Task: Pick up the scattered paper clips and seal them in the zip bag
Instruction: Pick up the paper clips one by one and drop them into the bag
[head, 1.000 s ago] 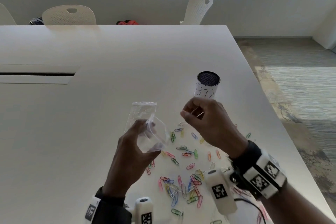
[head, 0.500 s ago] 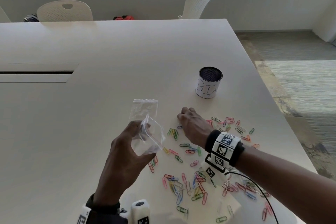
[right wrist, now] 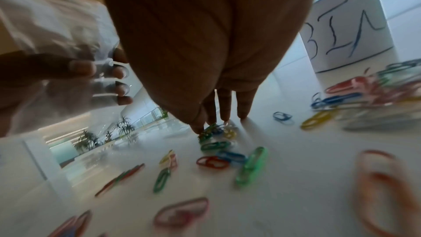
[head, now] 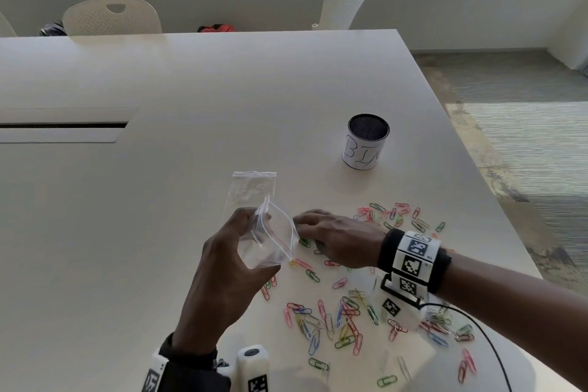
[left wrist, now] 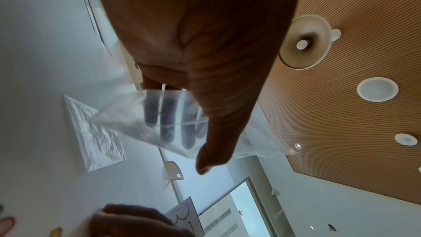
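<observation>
The left hand gripped the limp, slippery bag below its mouth. The right hand's fingers lay straight, pressing light, thin clips on the tabletop, likely best pinched by their edges.

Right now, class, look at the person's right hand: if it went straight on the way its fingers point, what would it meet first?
The right hand points down at the table, fingertips at a small cluster of paper clips. It would probably meet those clips first; whether it already touches them is unclear.
</observation>
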{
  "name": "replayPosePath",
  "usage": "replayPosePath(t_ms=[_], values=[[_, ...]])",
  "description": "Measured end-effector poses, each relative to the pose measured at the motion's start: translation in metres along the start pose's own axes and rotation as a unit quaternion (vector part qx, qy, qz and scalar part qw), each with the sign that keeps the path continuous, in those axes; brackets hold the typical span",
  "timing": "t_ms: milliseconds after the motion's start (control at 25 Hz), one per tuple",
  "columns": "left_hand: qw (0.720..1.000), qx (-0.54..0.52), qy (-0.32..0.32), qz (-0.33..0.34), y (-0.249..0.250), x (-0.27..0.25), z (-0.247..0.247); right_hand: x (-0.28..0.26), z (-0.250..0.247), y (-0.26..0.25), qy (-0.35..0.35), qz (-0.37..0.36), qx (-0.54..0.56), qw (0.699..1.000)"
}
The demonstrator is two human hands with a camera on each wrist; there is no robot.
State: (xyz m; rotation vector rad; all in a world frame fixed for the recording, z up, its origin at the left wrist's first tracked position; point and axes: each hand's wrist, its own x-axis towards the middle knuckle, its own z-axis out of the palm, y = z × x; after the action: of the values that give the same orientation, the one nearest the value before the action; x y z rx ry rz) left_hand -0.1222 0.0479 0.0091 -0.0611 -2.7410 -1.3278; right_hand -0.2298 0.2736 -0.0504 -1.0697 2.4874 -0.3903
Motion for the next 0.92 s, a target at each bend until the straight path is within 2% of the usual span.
replayPosePath(t_ms=[160,320,480,600,680,760,840,920], values=[[1.000,-0.002,-0.001,-0.002,0.000,-0.001,0.003,-0.037,0.003,-0.002,-0.030,0.001,-0.020,0.999],[1.000,-0.006,0.004,-0.005,0.001,-0.001,0.005,-0.057,0.017,0.001,0.065,-0.028,-0.028,0.997],[1.000,-0.013,0.009,-0.009,-0.001,-0.001,0.009,-0.060,0.017,-0.004,0.089,-0.033,-0.098,0.991],[1.000,-0.018,0.009,-0.009,-0.001,-0.001,0.012,-0.056,0.017,-0.006,0.096,-0.022,-0.101,0.990],[1.000,-0.024,0.007,-0.009,-0.001,-0.002,0.013,-0.052,0.014,-0.004,0.104,-0.003,-0.058,0.993],[1.000,-0.029,0.005,-0.008,-0.002,-0.003,0.014,-0.050,0.006,0.001,0.131,0.048,0.041,0.989],[0.999,-0.035,0.005,-0.007,-0.002,-0.004,0.015,-0.053,-0.009,0.003,0.170,0.114,0.148,0.968],[0.999,-0.041,0.008,-0.002,-0.001,-0.005,0.017,-0.061,-0.030,-0.006,0.213,0.147,0.262,0.930]])
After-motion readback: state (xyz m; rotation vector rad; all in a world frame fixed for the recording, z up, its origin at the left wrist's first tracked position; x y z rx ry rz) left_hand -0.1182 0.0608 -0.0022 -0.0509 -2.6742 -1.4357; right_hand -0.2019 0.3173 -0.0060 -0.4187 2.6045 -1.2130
